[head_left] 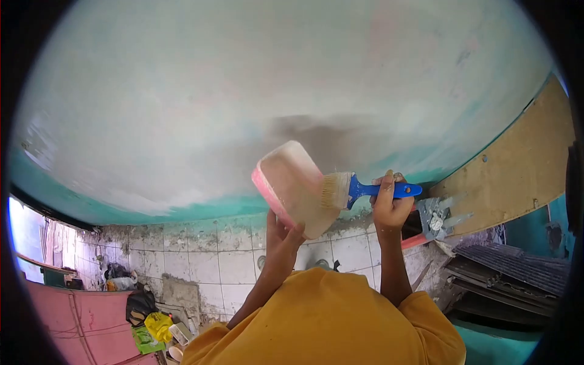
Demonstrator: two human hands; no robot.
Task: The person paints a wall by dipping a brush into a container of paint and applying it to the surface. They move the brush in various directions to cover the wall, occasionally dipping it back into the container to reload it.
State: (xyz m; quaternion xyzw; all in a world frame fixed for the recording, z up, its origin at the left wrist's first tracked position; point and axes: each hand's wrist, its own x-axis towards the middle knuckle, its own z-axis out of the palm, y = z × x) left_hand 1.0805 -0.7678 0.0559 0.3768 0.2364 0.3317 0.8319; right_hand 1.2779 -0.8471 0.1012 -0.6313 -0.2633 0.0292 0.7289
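My left hand grips the lower edge of a pink plastic tub, tilted with its pale inside facing me. My right hand is closed around the blue handle of a wide paintbrush. The brush's light bristles rest at the tub's right rim. Both hands are raised in front of a whitish plastered surface with a teal band along its lower edge. My yellow sleeves fill the bottom of the view.
A grey damp patch marks the plaster just above the tub. A wooden board and a metal fitting sit at the right. Below are a tiled wall, corrugated sheets, a pink panel and a yellow bag.
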